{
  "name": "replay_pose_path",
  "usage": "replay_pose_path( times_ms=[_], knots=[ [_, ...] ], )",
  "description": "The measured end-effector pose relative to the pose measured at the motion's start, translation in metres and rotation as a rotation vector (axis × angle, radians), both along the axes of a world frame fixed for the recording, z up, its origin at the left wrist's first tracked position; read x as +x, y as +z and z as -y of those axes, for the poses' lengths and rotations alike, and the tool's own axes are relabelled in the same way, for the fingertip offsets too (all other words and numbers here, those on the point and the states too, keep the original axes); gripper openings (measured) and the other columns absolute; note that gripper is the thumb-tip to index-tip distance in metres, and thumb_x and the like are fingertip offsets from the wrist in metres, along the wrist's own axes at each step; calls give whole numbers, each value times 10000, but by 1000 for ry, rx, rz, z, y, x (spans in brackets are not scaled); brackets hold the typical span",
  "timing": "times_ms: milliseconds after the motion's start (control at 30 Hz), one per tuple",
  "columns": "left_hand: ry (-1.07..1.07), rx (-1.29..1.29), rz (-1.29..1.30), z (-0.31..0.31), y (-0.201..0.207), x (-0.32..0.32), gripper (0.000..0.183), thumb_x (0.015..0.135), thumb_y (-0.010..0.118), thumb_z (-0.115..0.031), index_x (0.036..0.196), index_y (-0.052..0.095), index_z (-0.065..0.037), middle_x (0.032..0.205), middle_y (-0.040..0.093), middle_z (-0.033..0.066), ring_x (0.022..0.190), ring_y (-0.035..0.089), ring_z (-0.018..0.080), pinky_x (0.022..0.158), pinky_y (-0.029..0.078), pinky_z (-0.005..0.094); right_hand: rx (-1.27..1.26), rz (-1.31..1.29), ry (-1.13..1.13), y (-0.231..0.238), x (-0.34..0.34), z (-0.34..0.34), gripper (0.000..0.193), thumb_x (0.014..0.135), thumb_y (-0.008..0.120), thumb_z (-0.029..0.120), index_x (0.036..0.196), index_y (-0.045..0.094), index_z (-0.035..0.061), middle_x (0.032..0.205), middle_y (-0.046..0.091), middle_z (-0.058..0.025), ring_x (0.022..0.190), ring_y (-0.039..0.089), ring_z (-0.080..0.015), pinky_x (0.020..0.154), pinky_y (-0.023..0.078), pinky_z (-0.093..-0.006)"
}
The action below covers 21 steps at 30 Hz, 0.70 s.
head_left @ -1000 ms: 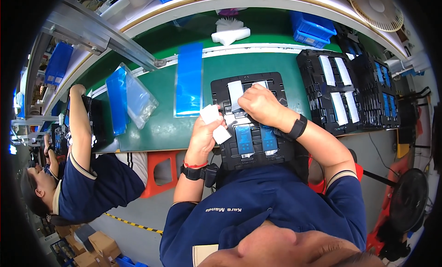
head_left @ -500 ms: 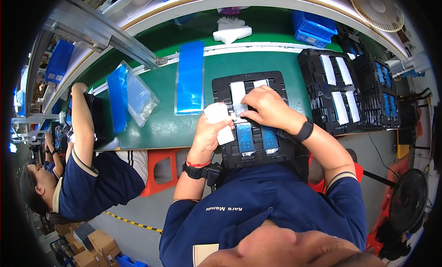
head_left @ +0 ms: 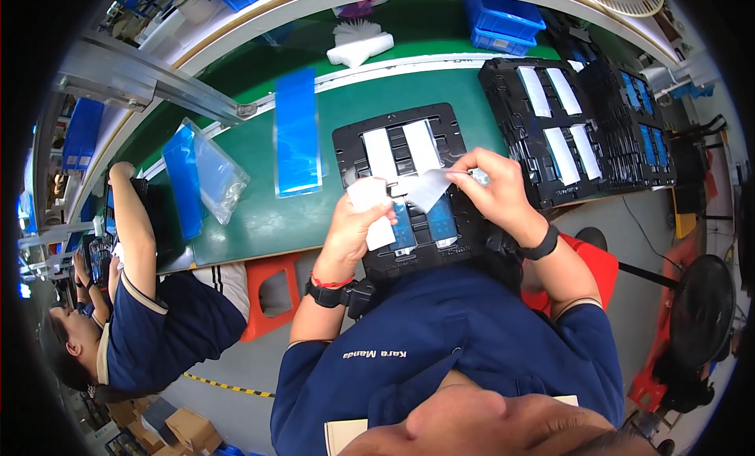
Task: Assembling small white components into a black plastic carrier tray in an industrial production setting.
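A black moulded tray lies in front of me at the bench edge. Two white strips cover its far slots, and two blue printed flat pieces sit in its near slots. My left hand, over the tray's left side, is closed on a stack of white paper strips. To the right, my right hand pinches the corner of a thin whitish sheet. That sheet slants above the tray between my hands and hides part of the slots beneath.
Stacked black trays with white strips stand at the right. Blue film sheets and a clear plastic bag lie on the green bench at the left. Blue bins are at the back. A co-worker sits to my left.
My right hand has drawn back to the right from the tray's far slots, with the thin sheet now stretched out from its fingers. Both far white strips are uncovered. The whole view has shifted.
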<state>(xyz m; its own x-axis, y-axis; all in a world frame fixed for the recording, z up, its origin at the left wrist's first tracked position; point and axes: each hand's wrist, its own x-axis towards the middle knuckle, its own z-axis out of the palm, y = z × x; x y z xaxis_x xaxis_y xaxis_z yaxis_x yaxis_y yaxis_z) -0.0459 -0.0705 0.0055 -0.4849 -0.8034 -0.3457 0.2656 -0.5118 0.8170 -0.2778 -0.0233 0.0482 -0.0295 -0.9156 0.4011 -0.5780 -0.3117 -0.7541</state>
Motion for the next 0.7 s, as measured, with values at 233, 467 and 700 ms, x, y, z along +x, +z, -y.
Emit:
replay_pose_path(
  times_ms=[233, 467, 700],
  knots=[
    [88, 31, -61, 0, -3, 15, 375, 827, 616, 6, 1168, 460, -6, 869, 589, 91, 774, 620, 184, 684, 554, 335, -350, -556, 317, -28, -5, -45, 117, 685, 605, 83, 785, 574, 32, 866, 619, -79, 838, 597, -216, 722, 470, -341],
    [77, 55, -88, -2, -4, 9, 390, 850, 565, 23, 1214, 429, -5, 912, 584, 99, 821, 618, 193, 712, 555, 351, -284, -531, 367, -52, -2, -52, 117, 699, 598, 88, 803, 592, 33, 910, 632, -91, 892, 605, -230, 770, 475, -372],
    [56, -13, 40, -8, -3, 2, 338, 805, 608, 56, 1129, 530, -2, 1009, 608, 72, 902, 603, 155, 788, 503, 291, -90, -387, 397, -27, 0, -47, 330, 681, 749, 276, 849, 599, 34, 881, 630, -88, 874, 598, -242, 770, 452, -367]
  ],
)
